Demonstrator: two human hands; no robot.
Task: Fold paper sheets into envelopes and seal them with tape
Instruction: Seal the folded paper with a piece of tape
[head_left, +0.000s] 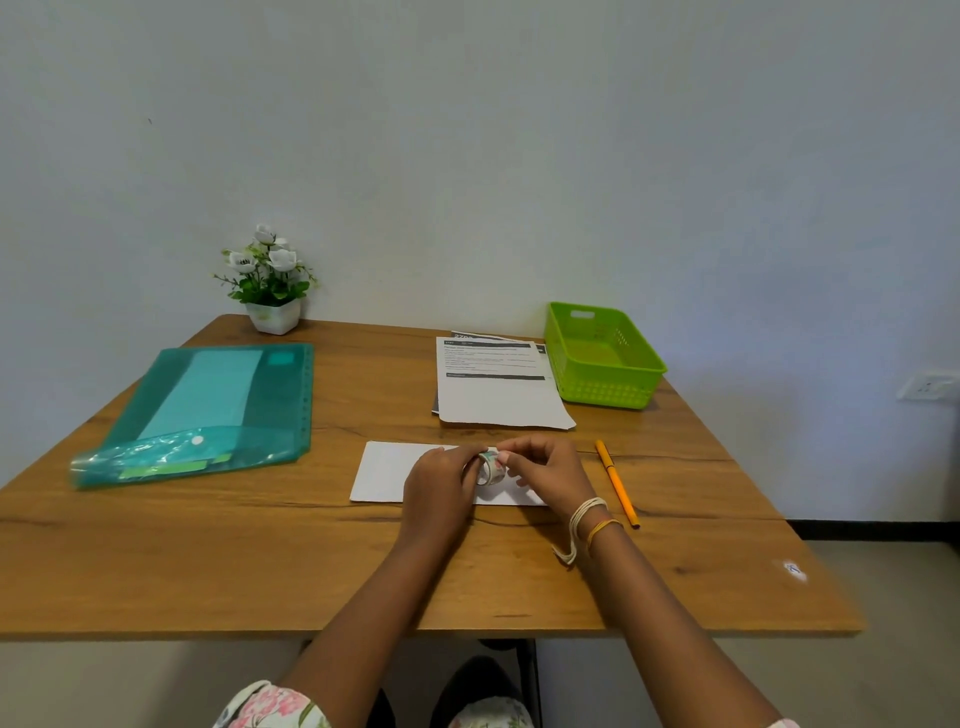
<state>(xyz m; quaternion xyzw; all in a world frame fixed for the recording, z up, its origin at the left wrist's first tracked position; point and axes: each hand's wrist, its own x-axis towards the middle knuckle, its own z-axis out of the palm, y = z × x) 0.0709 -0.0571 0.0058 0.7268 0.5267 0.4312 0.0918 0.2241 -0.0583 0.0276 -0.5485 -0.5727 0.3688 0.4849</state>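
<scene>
My left hand (440, 480) grips tape roll (491, 466); right hand (545, 467) pinches tape end, to peel strip above folded paper (382, 470) for sealing.

Folder (208, 410) left, basket (602, 358) right, printed sheets (498, 384) between
</scene>
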